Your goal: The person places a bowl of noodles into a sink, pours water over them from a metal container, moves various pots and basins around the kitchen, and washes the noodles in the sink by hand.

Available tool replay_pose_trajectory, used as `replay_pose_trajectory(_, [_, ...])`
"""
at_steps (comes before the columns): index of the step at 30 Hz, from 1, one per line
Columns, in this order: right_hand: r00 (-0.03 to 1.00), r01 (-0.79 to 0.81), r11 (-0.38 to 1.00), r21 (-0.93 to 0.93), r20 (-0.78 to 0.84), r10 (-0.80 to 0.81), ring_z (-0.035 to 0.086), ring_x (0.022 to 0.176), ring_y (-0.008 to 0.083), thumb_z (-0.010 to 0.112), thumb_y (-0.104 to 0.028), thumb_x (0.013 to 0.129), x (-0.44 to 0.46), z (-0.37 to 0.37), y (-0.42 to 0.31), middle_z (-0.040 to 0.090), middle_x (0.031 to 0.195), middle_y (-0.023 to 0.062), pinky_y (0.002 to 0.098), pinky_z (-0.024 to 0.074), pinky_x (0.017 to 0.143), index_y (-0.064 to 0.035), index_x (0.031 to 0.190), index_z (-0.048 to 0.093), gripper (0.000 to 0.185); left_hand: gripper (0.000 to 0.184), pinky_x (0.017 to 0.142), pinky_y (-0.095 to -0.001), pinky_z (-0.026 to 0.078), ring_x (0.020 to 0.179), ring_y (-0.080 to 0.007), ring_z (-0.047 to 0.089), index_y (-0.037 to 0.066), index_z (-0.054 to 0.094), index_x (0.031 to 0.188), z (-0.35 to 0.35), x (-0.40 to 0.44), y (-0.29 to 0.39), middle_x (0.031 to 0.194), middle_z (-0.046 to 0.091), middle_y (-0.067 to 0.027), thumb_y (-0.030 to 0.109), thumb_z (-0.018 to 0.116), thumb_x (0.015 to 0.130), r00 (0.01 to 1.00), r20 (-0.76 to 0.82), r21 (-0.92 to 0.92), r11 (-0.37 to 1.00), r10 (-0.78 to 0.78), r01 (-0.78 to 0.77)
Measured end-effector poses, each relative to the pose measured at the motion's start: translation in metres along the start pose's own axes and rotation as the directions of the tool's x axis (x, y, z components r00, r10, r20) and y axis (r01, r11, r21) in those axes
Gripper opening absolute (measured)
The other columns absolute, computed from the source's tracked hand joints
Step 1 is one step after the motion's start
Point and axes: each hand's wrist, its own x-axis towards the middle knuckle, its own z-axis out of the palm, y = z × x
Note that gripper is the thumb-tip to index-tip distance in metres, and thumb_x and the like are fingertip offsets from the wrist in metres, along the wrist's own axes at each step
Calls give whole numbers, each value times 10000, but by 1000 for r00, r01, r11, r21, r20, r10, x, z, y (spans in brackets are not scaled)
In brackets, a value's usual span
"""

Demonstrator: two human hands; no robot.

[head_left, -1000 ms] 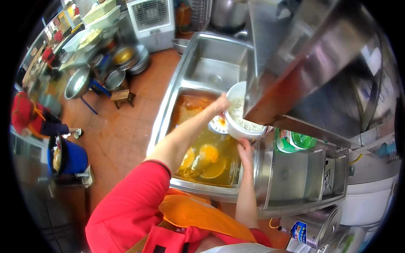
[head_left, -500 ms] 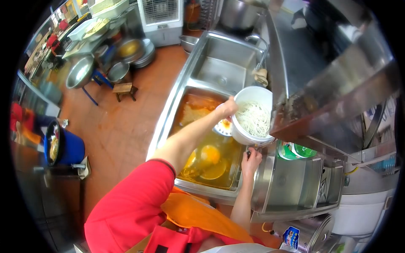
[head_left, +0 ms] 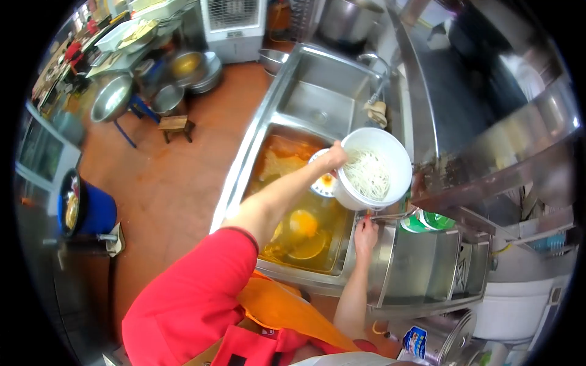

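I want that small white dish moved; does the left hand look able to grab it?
Probably not: the left hand is gripping the white bucket by its rim, though the dish looks close by.

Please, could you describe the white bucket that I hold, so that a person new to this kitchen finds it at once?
Find the metal sink with two basins. At the right of its liquid-filled basin, your left hand grips a round, open white bucket by its rim. Unlike the patterned dish beside it, it is deep and holds thin pale strands.
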Motion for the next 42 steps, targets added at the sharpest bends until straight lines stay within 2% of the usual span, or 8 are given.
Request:
replay_pose_trajectory(10, [975,-180,900,396,194,110,572,1038,240,571,-225,902,-13,-28,-31,573,1139,157,337,468,850,-5,1250,478,422,433,391,-365,538,773,-331,650,-16,315,1257,4,51,-42,1059,561,-223,136,464,880,999,54,2,1000,6,-7])
replay_pose_trajectory(12, [987,-161,698,697,109,119,563,1050,232,557,-225,924,-17,-18,-28,566,1153,123,336,461,864,-19,1254,476,398,458,400,-349,554,785,-336,653,-51,291,1261,3,26,-22,1067,539,-217,115,470,873,1000,7,3,1000,-30,30])
replay_pose_trajectory(14, [962,-239,420,875,157,222,522,1103,219,559,-250,938,-1,-22,-34,536,1201,85,350,413,941,-36,1300,424,441,621,443,-374,573,741,-304,671,-66,477,1229,3,36,-33,1060,571,-245,415,602,857,994,78,-40,996,81,-78])
replay_pose_trajectory(18, [953,-229,-186,956,259,159,431,1174,227,596,-335,904,21,-26,-38,455,1293,97,419,310,1044,-64,1338,351,568,642,411,-338,573,792,-313,669,-96,315,1321,-3,6,-15,1136,515,-231,209,575,820,998,31,115,992,54,-57])
replay_pose_trajectory(23, [887,-392,-55,918,393,242,182,1348,278,696,-541,737,41,-23,-37,218,1474,60,625,64,1045,-279,1436,167,916,588,440,-378,590,937,-359,632,-27,287,1309,-10,-41,-6,1211,492,-242,77,524,780,1000,11,-184,983,-8,10])
replay_pose_trajectory(33, [927,-356,-208,911,372,43,382,1241,366,526,-96,606,16,-39,-102,375,1371,133,603,382,925,-205,1371,345,794,592,395,-330,544,981,-329,600,-23,341,1311,-55,-122,-27,1212,459,-243,31,523,750,982,-106,-113,979,159,-170])
replay_pose_trajectory(38, [900,-436,-190,880,428,-85,381,1241,333,494,-87,628,-27,-70,-208,383,1353,142,530,344,1010,-113,1377,326,768,653,934,-377,431,1154,-339,480,-50,339,1303,-121,-177,-62,1208,456,-263,88,551,700,922,-229,-60,940,314,-335])
replay_pose_trajectory(42, [897,-413,-69,908,392,-204,376,1245,318,501,-111,652,-69,-68,-290,377,1350,153,471,315,1040,-71,1389,302,764,713,1014,-368,369,1181,-310,458,-45,279,1349,-202,-287,-61,1247,444,-253,115,573,719,907,-305,-142,927,292,-347])
